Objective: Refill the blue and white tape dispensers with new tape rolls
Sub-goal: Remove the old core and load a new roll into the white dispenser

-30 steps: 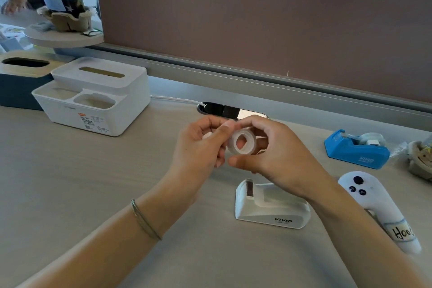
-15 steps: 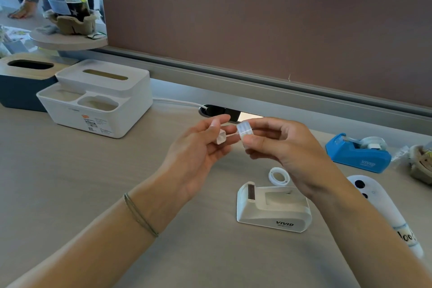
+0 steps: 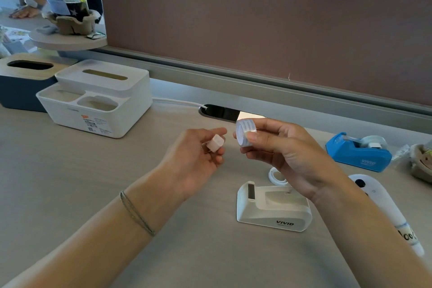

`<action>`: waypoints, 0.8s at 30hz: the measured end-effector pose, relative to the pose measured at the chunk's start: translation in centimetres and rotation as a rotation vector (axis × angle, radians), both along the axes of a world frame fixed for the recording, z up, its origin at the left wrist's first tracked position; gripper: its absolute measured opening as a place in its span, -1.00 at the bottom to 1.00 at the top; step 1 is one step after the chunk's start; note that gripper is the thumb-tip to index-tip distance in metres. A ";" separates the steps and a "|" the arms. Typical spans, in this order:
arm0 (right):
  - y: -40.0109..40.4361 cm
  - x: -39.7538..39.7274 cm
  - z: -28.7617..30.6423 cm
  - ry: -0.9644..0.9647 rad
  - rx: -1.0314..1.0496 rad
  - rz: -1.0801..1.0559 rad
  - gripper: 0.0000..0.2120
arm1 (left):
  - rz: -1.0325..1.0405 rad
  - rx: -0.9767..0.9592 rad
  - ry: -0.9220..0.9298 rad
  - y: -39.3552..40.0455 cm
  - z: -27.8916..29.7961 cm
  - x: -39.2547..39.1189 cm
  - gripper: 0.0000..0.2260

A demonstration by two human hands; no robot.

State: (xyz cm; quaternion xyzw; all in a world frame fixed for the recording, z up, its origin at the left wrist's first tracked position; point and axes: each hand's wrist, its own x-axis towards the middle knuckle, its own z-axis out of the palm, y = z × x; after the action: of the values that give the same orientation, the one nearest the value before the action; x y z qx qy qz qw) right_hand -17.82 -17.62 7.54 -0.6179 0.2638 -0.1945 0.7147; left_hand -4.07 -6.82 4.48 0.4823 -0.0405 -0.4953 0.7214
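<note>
My right hand [image 3: 287, 154] pinches a small clear tape roll [image 3: 245, 132] above the desk. A short gap to its left, my left hand [image 3: 198, 159] holds a little white plastic spindle [image 3: 215, 142] in its fingertips. Below my right hand stands the white tape dispenser [image 3: 272, 208], its roll cradle bare. Just behind the dispenser a white empty tape ring [image 3: 277, 176] lies flat, partly hidden by my right hand. The blue tape dispenser [image 3: 358, 153] sits at the right with a roll in it.
A white tissue-box organiser [image 3: 98, 98] and a dark blue box [image 3: 21, 82] stand at the left. A white controller [image 3: 385, 208] lies right of the white dispenser. A brown partition wall [image 3: 257, 30] closes the back; a cable slot [image 3: 224, 112] sits beneath it.
A ring that both hands held together now lies on the desk behind the white dispenser. My hands have drawn apart, the left keeping the spindle and the right a clear tape roll.
</note>
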 end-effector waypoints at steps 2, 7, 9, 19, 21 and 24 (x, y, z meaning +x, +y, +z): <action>-0.1 0.0 0.0 -0.003 0.030 -0.017 -0.61 | 0.009 -0.041 -0.073 0.0 0.2 -0.2 -0.71; -0.2 -0.2 0.1 -0.031 0.123 -0.009 -0.67 | 0.102 -0.144 -0.453 0.5 0.5 -1.0 -0.76; -0.3 -0.2 0.2 -0.036 0.160 0.005 -0.66 | 0.185 -0.086 -0.664 0.7 0.7 -1.4 -0.84; -0.4 -0.4 0.3 -0.043 0.192 0.058 -0.64 | 0.224 -0.149 -0.912 1.0 1.4 -2.3 -0.77; -0.5 -0.4 0.4 -0.043 0.187 0.060 -0.64 | 0.198 -0.154 -0.946 1.1 1.5 -2.3 -0.73; -0.5 -0.4 0.4 -0.037 0.169 0.065 -0.62 | 0.218 -0.131 -1.070 1.2 1.4 -2.2 -0.72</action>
State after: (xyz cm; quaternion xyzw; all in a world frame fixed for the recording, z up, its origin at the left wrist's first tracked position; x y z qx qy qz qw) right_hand -18.25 -18.08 7.97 -0.5601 0.2458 -0.1594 0.7749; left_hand -6.27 -5.64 5.87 0.6224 -0.3819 -0.0999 0.6759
